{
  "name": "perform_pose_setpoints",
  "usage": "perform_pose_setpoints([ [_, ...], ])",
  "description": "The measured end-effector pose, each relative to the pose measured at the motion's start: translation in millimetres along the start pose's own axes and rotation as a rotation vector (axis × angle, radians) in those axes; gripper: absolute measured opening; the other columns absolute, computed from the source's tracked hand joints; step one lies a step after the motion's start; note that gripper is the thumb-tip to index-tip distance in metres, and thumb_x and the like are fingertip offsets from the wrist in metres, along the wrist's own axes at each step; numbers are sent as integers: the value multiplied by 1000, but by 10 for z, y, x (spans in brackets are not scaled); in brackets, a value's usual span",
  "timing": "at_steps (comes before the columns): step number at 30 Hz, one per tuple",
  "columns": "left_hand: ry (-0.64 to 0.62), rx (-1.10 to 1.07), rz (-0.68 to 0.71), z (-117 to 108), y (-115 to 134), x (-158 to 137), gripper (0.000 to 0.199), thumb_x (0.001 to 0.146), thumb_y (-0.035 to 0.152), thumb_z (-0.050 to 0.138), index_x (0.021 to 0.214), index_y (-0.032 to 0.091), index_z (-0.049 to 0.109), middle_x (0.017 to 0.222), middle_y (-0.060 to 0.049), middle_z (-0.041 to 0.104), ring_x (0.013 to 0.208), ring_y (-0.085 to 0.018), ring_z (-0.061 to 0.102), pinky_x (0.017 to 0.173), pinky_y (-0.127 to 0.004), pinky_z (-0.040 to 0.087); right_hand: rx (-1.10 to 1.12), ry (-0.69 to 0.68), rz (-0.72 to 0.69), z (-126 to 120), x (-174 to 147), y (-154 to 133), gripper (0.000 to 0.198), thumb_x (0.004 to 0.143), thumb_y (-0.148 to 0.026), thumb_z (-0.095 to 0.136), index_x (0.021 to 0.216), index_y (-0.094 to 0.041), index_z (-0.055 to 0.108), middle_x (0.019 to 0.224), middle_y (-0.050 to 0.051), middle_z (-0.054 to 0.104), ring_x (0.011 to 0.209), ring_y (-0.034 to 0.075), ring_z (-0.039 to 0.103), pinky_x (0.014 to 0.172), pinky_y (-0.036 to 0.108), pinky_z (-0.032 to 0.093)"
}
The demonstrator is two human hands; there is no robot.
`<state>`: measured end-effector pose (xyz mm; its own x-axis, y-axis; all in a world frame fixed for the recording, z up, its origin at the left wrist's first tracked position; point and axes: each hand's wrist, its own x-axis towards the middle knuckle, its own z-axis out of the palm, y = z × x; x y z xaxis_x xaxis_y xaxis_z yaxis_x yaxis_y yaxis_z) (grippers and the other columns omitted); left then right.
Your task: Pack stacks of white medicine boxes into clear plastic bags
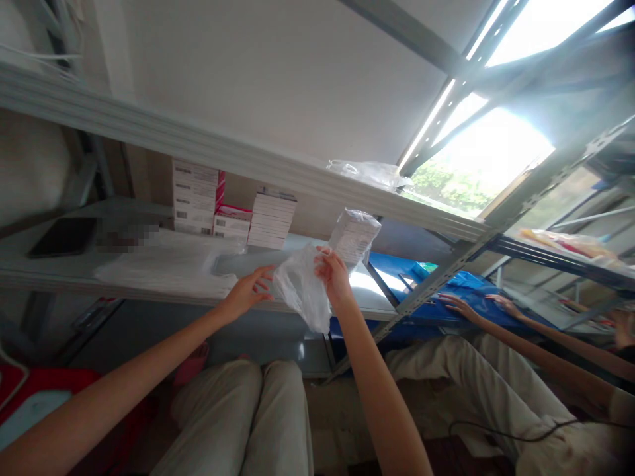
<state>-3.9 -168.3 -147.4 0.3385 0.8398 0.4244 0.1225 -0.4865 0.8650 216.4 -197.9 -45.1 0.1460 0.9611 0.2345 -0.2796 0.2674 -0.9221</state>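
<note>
My right hand [333, 274] pinches a thin clear plastic bag [302, 287], which hangs crumpled over the shelf's front edge. Left of the bag is my left hand [247, 291], its fingers apart and holding nothing, the tips close to the plastic. Just behind my right hand stands a stack of small white boxes wrapped in clear plastic [353, 235]. Farther back on the shelf are a bare stack of thin white boxes [272, 218] and a taller stack of white boxes with barcodes [194, 198]. A pile of flat clear bags [169, 264] lies beside my left hand.
A dark phone-like slab [64, 237] lies at the shelf's left end. The upper shelf's metal beam [238, 172] crosses above my hands. A slotted upright post [436, 268] stands to the right; beyond it, another person's hands [464, 307] rest on a blue surface.
</note>
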Motion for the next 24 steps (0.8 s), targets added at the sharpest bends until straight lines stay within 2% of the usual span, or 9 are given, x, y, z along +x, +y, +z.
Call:
perform_pose_setpoints([
  [2,62,-13,20,31,50,63,79,67,28,73,139,24,43,111,-7,67,77,-15,63,65,-27,48,15,-25,14,21,-12,6,21,68,-33,65,84,-20,65,63,-4,62,45,8,50,42,19,37],
  [3,89,-10,31,35,90,106,76,67,28,72,138,24,45,108,-6,68,77,-15,62,64,-27,47,21,-40,15,27,-19,8,19,69,-33,65,82,-20,64,64,-4,62,45,8,50,41,20,36],
  [6,90,27,74,15,216,225,40,69,27,70,109,21,69,97,-6,71,77,-17,62,61,-26,45,31,-75,8,22,-41,0,14,70,-33,65,78,-21,61,66,-3,64,46,9,51,41,20,37],
  [7,79,36,93,2,248,249,30,70,27,69,99,20,72,95,-6,72,78,-18,62,61,-26,44,35,-80,4,11,-47,-8,14,70,-32,65,78,-22,60,68,-3,65,47,9,52,41,21,39],
  [9,67,39,131,-25,279,267,20,73,30,67,89,20,74,93,-7,73,80,-19,63,62,-26,44,47,-92,7,-27,-53,-32,16,70,-33,67,79,-22,58,73,-2,66,48,10,53,43,22,42],
  [13,122,3,131,-88,216,260,22,78,40,64,84,21,74,93,-7,73,83,-20,64,69,-29,47,60,-123,68,-165,-26,-90,26,69,-41,70,83,-24,56,82,-2,68,52,11,56,44,22,45],
  [18,230,-155,138,-258,135,319,28,73,47,67,80,20,71,112,-9,67,106,-24,60,86,-35,48,2,-61,86,-379,9,-154,32,63,-43,78,78,-24,58,85,-3,68,57,10,60,45,19,44],
  [21,189,-183,48,-380,175,365,31,72,47,68,81,18,68,99,-8,70,97,-23,62,88,-36,47,-56,-29,96,-490,4,-200,30,59,-38,82,74,-22,61,82,-1,69,60,10,60,48,18,45],
  [24,94,-205,-36,-459,232,414,30,72,46,66,80,17,64,81,-5,67,80,-20,62,77,-33,49,-79,7,80,-594,15,-233,30,58,-34,83,80,-22,66,82,0,69,63,10,60,52,20,45],
])
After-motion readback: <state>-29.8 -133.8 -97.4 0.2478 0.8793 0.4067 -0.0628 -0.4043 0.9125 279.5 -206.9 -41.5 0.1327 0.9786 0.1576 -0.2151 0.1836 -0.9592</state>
